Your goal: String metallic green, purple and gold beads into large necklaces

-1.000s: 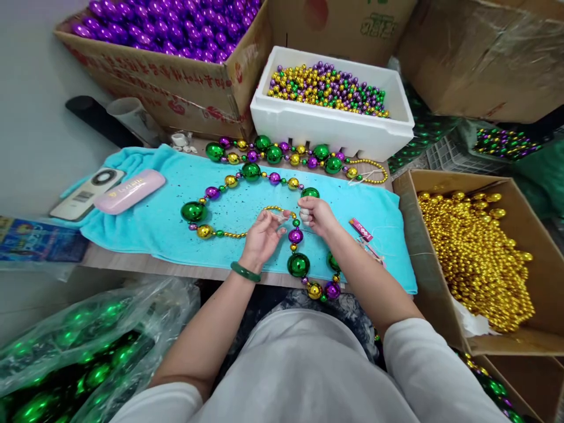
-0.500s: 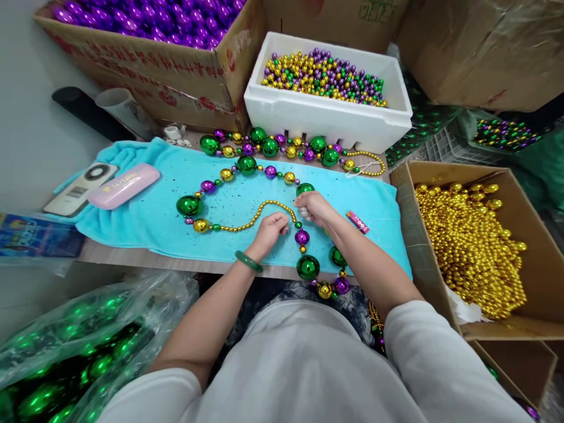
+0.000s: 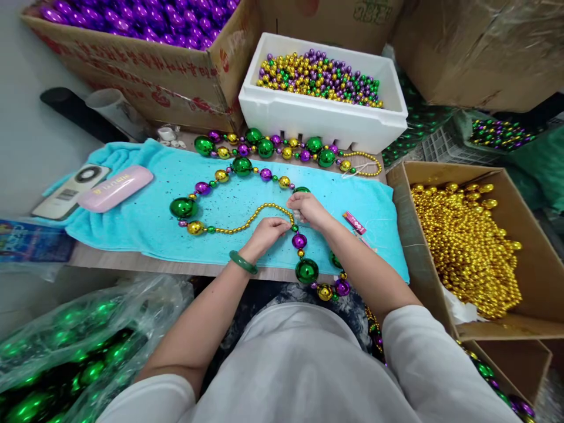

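Note:
A necklace of green, purple and gold beads (image 3: 307, 271) loops over the turquoise towel (image 3: 145, 235), and part of it hangs past the table's front edge. My left hand (image 3: 268, 237), with a green bangle (image 3: 243, 262) on the wrist, is closed in a pinch on the necklace. Its fingertips meet the strand where the thin gold bead string (image 3: 247, 224) joins a small green bead (image 3: 294, 228). Just above that joint, my right hand (image 3: 308, 210) is closed with its fingertips together; what they hold is too small to make out. It partly covers a large green bead (image 3: 301, 190).
Behind the towel lies another bead strand (image 3: 265, 148), before a white foam box (image 3: 324, 120) of small beads. Cardboard boxes hold purple beads (image 3: 176, 23) and gold beads (image 3: 467, 252). A pink case (image 3: 115, 188) lies left; a small pink packet (image 3: 354, 222) with thread lies right.
My left hand's fingertips have moved right onto the strand beside the small green bead. My right hand has loosened from a tighter fist into a pinch. The whole view has shifted slightly.

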A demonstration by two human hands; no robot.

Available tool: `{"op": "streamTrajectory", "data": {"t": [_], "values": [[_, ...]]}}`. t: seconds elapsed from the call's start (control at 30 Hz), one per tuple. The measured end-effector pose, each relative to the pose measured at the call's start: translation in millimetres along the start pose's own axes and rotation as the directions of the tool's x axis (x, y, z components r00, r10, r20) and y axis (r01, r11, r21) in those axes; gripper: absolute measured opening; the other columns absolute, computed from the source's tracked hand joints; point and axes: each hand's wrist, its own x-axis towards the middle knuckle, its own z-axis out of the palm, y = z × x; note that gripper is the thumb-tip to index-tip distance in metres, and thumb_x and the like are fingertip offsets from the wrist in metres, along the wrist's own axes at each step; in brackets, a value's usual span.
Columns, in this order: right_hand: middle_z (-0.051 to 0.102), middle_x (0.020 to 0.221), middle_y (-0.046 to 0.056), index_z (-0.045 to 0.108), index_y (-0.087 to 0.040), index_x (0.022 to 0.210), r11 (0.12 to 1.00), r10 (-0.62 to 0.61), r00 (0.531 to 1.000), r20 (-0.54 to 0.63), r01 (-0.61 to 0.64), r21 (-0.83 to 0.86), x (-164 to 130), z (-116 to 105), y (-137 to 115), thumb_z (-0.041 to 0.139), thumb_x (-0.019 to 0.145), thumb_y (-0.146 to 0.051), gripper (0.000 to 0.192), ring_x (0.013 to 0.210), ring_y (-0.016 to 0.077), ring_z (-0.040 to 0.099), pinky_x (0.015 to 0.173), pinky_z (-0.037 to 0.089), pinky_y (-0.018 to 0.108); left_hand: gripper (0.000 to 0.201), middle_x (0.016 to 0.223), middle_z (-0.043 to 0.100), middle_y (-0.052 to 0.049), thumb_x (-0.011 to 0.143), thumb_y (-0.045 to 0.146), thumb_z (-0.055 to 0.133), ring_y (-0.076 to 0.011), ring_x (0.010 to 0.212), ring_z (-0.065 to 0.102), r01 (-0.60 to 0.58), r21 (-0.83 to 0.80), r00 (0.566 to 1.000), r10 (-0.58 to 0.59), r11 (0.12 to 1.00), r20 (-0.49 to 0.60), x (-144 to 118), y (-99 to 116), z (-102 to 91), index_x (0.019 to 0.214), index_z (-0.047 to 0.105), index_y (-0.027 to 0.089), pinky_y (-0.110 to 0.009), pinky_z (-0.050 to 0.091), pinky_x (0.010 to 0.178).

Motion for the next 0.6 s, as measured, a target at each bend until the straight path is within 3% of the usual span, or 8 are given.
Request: {"op": "streamTrajectory", "data": {"t": [0.13, 0.23, 0.33, 0.47, 0.6], "values": [[0.033, 0.038, -0.01, 0.045, -0.019, 0.065, 0.997, 0.044, 0.997, -0.065, -0.039, 0.073, 5.3, -4.4, 5.2, 0.061, 0.066, -0.013, 0.018, 0.03, 0.0048, 0.026, 0.031, 0.013, 0.017, 0.018, 0.055, 0.054, 0.0, 0.07, 0.018, 0.063, -0.0166, 0.059, 0.044, -0.258, 0.259, 0.953, 0.289, 0.931, -0.087, -1.3, 4.1, 5.8, 0.053, 0.06, 0.022, -0.027, 0.036, 0.063], [0.032, 0.037, -0.01, 0.043, -0.02, 0.065, 0.996, 0.053, 0.991, -0.121, -0.043, 0.082, 5.8, -6.3, 5.5, 0.061, 0.065, -0.013, 0.019, 0.03, 0.0052, 0.025, 0.031, 0.013, 0.017, 0.021, 0.056, 0.056, -0.001, 0.07, 0.011, 0.061, -0.0189, 0.062, 0.046, -0.312, 0.361, 0.925, 0.368, 0.879, -0.098, -3.3, 4.9, 10.4, 0.053, 0.059, 0.023, -0.029, 0.036, 0.072], [0.033, 0.037, -0.01, 0.044, -0.02, 0.065, 0.999, 0.029, 0.993, -0.112, -0.026, 0.027, 4.2, -7.3, 3.2, 0.062, 0.063, -0.016, 0.019, 0.031, 0.0058, 0.027, 0.033, 0.015, 0.018, 0.019, 0.058, 0.059, -0.001, 0.072, 0.014, 0.061, -0.0192, 0.063, 0.048, -0.289, 0.355, 0.938, 0.338, 0.889, -0.082, -3.8, 3.0, 11.7, 0.056, 0.063, 0.023, -0.029, 0.036, 0.07], [0.035, 0.041, -0.008, 0.046, -0.02, 0.062, 0.986, -0.088, 0.992, -0.092, 0.074, -0.149, 6.0, -8.3, 0.6, 0.058, 0.066, -0.018, 0.012, 0.036, 0.0075, 0.031, 0.038, 0.022, 0.021, 0.013, 0.064, 0.065, -0.001, 0.074, 0.024, 0.062, -0.0184, 0.064, 0.054, -0.157, 0.263, 0.982, 0.178, 0.952, -0.061, 2.7, 4.1, 7.3, 0.063, 0.068, 0.021, -0.028, 0.036, 0.063], [0.048, 0.055, -0.003, 0.051, -0.018, 0.065, 0.849, -0.289, 0.956, -0.042, 0.236, -0.474, 0.6, -2.9, -3.6, 0.054, 0.072, -0.02, 0.008, 0.053, 0.0116, 0.046, 0.051, 0.033, 0.023, 0.016, 0.055, 0.059, 0.0, 0.069, 0.024, 0.065, -0.0161, 0.059, 0.05, -0.042, 0.257, 0.999, 0.045, 0.965, -0.007, 10.3, 13.1, 1.8, 0.054, 0.065, 0.018, -0.027, 0.034, 0.059]]}}
